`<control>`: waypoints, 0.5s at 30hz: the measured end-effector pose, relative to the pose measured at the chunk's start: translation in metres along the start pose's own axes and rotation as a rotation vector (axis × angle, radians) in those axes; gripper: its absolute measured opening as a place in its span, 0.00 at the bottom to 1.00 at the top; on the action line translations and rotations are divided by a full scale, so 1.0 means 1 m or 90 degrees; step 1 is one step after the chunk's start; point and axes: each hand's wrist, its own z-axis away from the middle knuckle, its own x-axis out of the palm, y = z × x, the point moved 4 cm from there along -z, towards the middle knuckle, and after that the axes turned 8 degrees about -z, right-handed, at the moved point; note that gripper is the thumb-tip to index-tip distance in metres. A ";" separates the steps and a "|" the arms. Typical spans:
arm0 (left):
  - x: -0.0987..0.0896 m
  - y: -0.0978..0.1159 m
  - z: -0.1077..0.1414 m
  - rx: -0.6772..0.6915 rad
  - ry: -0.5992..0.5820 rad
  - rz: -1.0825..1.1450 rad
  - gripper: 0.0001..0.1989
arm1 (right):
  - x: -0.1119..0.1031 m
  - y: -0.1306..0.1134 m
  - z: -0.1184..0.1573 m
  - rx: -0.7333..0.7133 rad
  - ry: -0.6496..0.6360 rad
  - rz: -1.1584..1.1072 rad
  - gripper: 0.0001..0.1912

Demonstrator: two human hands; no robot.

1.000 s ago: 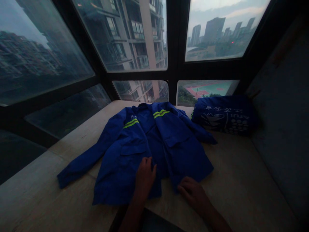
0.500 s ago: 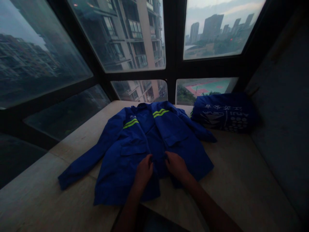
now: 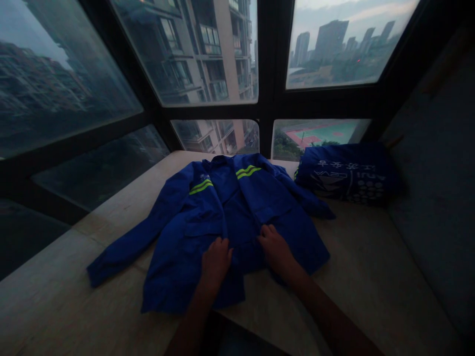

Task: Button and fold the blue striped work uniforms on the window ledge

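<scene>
A blue jacket [image 3: 208,212] with yellow-green stripes across its chest lies spread on a pale ledge, collar toward the windows and front parted down the middle. My left hand [image 3: 216,257] is closed on the edge of the left front panel, below the pocket flap. On the opposite panel, my right hand [image 3: 273,244] grips the front edge with its fingers bent. The inner lining shows between the two hands. One sleeve stretches out to the lower left; the other reaches right, toward a folded blue garment.
The folded blue garment [image 3: 341,173] with white printing lies at the right, near the dark wall [image 3: 426,198]. Dark-framed windows [image 3: 267,109] stand along the back and left of the stone ledge [image 3: 111,222]. A dark flat object [image 3: 237,338] shows at the bottom edge.
Both hands have moved slightly apart, the left one to the left and the right one to the right and a little up. The jacket front is parted a little wider between them.
</scene>
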 end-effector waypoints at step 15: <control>0.005 -0.038 0.001 0.050 -0.033 0.138 0.04 | 0.011 0.006 -0.008 0.142 -0.034 -0.070 0.11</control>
